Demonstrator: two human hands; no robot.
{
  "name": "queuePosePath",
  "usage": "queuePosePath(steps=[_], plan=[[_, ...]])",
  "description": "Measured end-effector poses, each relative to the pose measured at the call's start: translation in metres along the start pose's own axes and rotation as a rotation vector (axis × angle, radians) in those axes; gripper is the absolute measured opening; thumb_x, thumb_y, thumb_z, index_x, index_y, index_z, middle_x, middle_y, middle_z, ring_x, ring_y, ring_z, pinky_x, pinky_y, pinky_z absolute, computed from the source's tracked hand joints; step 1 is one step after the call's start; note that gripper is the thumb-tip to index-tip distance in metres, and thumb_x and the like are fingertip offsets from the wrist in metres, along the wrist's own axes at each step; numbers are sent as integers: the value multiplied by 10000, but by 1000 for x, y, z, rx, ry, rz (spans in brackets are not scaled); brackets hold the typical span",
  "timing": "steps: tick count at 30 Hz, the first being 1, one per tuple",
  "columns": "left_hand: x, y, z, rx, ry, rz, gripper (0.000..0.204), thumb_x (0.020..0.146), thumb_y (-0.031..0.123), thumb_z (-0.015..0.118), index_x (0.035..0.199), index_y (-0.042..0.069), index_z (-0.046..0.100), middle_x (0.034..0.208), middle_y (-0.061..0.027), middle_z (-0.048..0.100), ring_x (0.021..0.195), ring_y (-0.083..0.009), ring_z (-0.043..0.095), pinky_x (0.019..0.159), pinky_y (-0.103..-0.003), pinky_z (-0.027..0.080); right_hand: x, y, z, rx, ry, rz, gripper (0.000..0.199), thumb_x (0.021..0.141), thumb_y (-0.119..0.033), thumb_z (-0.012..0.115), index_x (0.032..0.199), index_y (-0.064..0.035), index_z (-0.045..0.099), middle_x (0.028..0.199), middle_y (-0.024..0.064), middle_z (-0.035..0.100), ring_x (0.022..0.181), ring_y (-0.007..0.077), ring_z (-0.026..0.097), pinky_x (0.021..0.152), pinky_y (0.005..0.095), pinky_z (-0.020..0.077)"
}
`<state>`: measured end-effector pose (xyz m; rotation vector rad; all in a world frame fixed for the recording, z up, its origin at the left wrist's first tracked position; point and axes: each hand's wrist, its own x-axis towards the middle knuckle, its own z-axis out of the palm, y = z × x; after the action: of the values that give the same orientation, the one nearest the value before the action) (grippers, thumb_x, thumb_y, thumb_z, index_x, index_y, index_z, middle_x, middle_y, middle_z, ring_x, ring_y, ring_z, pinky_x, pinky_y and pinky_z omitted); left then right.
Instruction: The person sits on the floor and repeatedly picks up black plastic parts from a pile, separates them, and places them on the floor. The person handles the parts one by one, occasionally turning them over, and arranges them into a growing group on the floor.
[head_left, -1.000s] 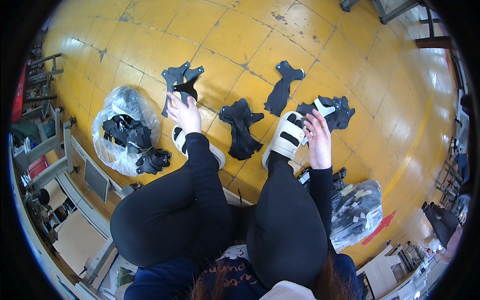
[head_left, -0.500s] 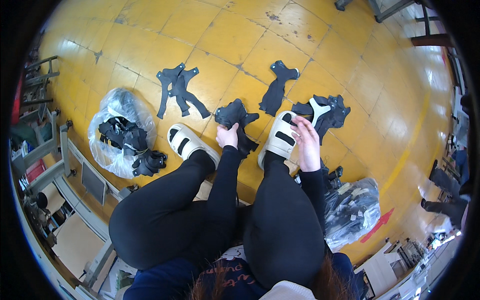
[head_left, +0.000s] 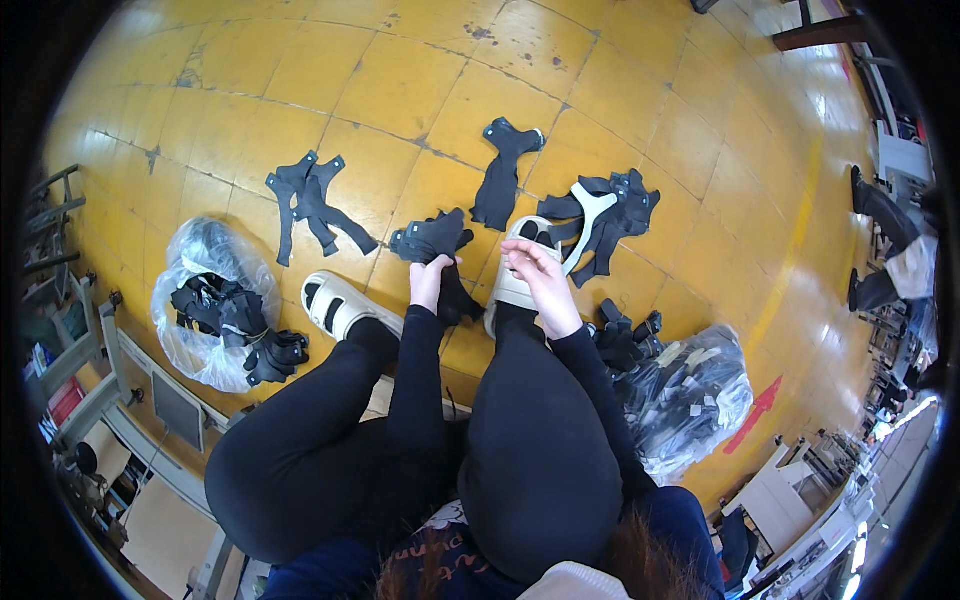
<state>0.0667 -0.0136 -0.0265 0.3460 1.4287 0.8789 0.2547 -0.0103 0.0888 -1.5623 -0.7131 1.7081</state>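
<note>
My left hand (head_left: 428, 283) is closed on a bunch of black fabric pieces (head_left: 436, 240), which lies on the floor between my feet. Its fingertips are partly hidden under the cloth. Over my right sandal (head_left: 515, 285) my right hand (head_left: 548, 283) hangs with its fingers loosely apart and nothing visible in them. Ahead of it rests a T-shaped black fabric piece (head_left: 497, 185). A white Y-shaped piece (head_left: 589, 212) lies across a black fabric pile (head_left: 632, 205) to the right. Farther left are several strap-like black fabric pieces (head_left: 312, 200), spread out.
On the left a clear plastic bag (head_left: 180, 335) holds more black pieces. A second filled bag (head_left: 715, 400) sits by my right leg, with loose black pieces (head_left: 620, 335) beside it. Metal frames (head_left: 125, 345) line the left side. A person's legs (head_left: 880, 220) show at far right.
The view has shifted, so the floor things sit farther left. My right hand has moved from beside the white piece back toward me, over the sandal. My left hand still holds the black fabric.
</note>
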Motion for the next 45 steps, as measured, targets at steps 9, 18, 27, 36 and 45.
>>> queuePosePath(steps=[9, 18, 27, 36, 45], plan=[[2, 15, -12, -232, -44, -61, 96, 731, 96, 551, 712, 2, 556, 630, -63, 555, 609, -166, 553, 622, -286, 443, 45, 58, 9, -470, -118, -144, 219, 912, -31, 488, 1095, -11, 606, 1043, 91, 650, 981, 194, 621, 884, 290, 459], [-3, 72, 1, -158, 57, -150, 148, 767, 173, 524, 666, 67, 543, 632, -55, 579, 559, -162, 533, 551, -262, 420, 81, 118, 25, -1296, -642, -847, 435, 804, -110, 568, 1228, -203, 590, 1444, -17, 412, 1336, 231, 381, 1076, 448, 335], [-15, 161, -1, 4, -99, -81, 147, 771, 158, 536, 758, 22, 589, 690, -71, 611, 648, -174, 569, 640, -279, 450, 88, 114, 41, -1302, -626, -651, 286, 843, -163, 574, 1115, -160, 663, 1283, 10, 573, 1199, 185, 521, 972, 361, 413], [-19, 39, 8, 143, -232, 341, 89, 804, 88, 515, 850, 38, 571, 789, -89, 617, 742, -247, 592, 772, -334, 483, 80, 91, 45, 269, -415, 535, 358, 943, -478, 517, 1033, -161, 657, 713, 21, 589, 647, 69, 540, 546, 235, 426], [-56, 94, 98, 602, -354, -96, 234, 692, 247, 588, 679, 32, 680, 681, -134, 658, 793, -259, 635, 911, -491, 425, 103, 110, 27, -2, -352, 231, 376, 830, -416, 638, 986, -75, 661, 808, 94, 662, 736, 165, 608, 637, 300, 461]])
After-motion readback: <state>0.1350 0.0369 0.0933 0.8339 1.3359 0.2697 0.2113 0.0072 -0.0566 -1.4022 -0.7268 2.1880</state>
